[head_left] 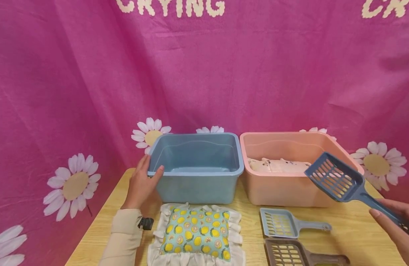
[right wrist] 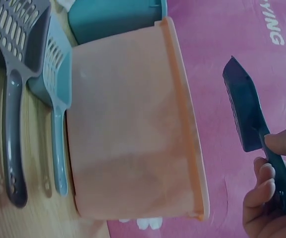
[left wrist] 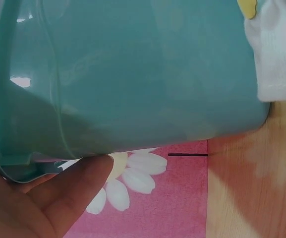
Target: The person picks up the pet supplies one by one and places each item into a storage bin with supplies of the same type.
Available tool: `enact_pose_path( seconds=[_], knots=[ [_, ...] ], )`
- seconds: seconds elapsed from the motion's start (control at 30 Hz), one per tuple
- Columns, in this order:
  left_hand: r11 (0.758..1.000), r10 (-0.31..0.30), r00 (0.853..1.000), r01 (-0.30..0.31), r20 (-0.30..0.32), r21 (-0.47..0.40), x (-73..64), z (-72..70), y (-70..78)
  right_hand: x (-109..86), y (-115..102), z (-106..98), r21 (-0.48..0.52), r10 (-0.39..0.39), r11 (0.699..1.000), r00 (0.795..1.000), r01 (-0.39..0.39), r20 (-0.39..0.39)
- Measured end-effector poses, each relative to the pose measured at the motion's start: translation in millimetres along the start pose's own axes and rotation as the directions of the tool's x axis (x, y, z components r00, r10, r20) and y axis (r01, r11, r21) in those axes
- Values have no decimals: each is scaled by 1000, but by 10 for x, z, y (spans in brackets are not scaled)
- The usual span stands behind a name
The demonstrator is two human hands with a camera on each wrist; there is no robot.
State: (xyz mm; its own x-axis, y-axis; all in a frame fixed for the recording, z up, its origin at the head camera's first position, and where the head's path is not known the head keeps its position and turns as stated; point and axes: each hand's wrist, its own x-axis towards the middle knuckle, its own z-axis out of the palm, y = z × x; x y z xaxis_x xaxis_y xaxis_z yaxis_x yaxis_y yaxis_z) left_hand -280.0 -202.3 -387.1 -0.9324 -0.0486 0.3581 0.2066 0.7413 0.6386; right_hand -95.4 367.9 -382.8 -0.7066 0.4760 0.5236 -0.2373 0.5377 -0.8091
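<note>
My right hand (head_left: pixel 398 225) grips the handle of a dark blue litter scoop (head_left: pixel 335 177), its slotted head raised over the front right of the pink litter box (head_left: pixel 291 190). In the right wrist view this scoop (right wrist: pixel 246 104) appears side-on, thumb along the handle. My left hand (head_left: pixel 143 183) rests at the left front corner of the blue litter box (head_left: pixel 198 186), thumb by the front rim and fingers along the left side. In the left wrist view a straight digit (left wrist: pixel 78 186) touches the box's outer wall (left wrist: pixel 133 84) below the rim.
A lemon-print cushion (head_left: pixel 196 232) with white ruffles lies before the blue box. Light blue (head_left: pixel 281 223) and brown scoops (head_left: pixel 287 255) lie before the pink box, which holds a white cat-print soft item (head_left: pixel 279 166). Behind the wooden table (head_left: pixel 367 236) hangs a magenta cloth (head_left: pixel 257 74).
</note>
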Motion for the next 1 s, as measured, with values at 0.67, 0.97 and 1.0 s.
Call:
enact_pose_path(
  seconds=[0.67,0.97,1.0],
  knots=[
    [997,67,997,-66,-33,31,47,0,6,191,-401,642,-93,-194,969,940,228,281],
    [999,43,999,-42,-28,25,24,11,2,210,-478,803,-52,-244,961,922,272,302],
    [999,40,999,-39,-28,23,23,12,0,217,-491,822,-52,-245,961,921,273,304]
  ],
)
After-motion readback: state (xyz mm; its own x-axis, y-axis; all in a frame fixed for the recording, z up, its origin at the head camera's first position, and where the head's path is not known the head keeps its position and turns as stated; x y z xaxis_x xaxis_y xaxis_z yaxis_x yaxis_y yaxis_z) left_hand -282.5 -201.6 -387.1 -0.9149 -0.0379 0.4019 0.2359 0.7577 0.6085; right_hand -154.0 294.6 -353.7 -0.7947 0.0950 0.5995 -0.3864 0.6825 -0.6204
